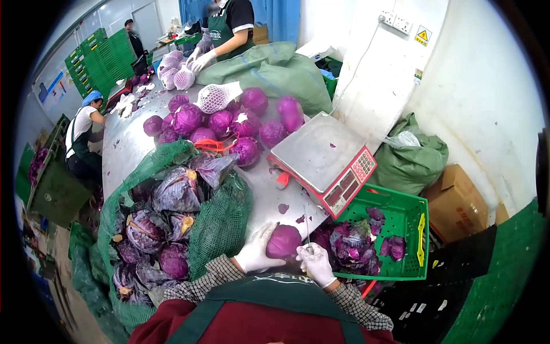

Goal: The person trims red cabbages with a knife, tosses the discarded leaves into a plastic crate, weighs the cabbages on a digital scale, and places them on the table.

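A trimmed purple cabbage (283, 242) rests against my gloved left hand (256, 250), whose fingers curl round its left side. On the cabbage's other side, my gloved right hand (315, 264) is closed on a knife (307, 225), its thin blade pointing up and away from me. To the left, a green mesh sack (222, 221) gapes open, full of untrimmed cabbages (176, 190) with loose outer leaves. Right of my hands, a green crate (404, 209) contains stripped purple leaves (350, 243). Where the knife's edge lies against the cabbage, I cannot tell.
A red-framed weighing scale (323, 150) stands beyond the crate. Several peeled cabbages (188, 119) are piled mid-table, one in white foam netting (215, 98). One co-worker (226, 34) stands across the metal table (127, 140); another (86, 129) bends at the left. A cardboard box (458, 200) sits at right.
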Motion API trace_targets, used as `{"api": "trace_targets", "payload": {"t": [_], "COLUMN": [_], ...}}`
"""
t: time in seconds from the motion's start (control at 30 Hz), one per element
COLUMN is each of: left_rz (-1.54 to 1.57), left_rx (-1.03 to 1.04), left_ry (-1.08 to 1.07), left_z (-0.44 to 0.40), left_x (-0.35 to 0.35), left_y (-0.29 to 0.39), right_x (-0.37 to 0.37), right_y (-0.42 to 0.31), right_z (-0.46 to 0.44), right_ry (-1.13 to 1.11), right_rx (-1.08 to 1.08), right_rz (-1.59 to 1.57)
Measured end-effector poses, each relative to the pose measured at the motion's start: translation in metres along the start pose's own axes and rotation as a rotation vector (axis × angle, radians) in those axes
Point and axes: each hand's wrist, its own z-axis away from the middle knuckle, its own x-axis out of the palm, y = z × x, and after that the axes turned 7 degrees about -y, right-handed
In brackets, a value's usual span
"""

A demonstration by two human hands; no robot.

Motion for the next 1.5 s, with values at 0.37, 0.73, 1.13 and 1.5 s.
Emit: {"api": "trace_targets", "payload": {"t": [0.37, 0.73, 1.13, 1.5], "left_rz": [0.903, 0.172, 0.458, 0.599], "left_rx": [-0.253, 0.129, 0.102, 0.100], "left_ry": [0.064, 0.422, 0.204, 0.198], "left_z": [-0.006, -0.176, -0.270, -0.272], "left_x": [-0.007, -0.078, -0.107, -0.109], "left_y": [0.008, 0.062, 0.030, 0.012], "right_x": [0.003, -0.065, -0.103, -0.122], "right_y": [0.004, -0.123, -0.134, -0.126], "right_z": [-0.018, -0.123, -0.195, -0.153], "right_ry": [-0.210, 0.036, 0.187, 0.294], "right_rx": [0.025, -0.477, -0.356, -0.421], "right_rz": [0.058, -0.192, -0.112, -0.433]}}
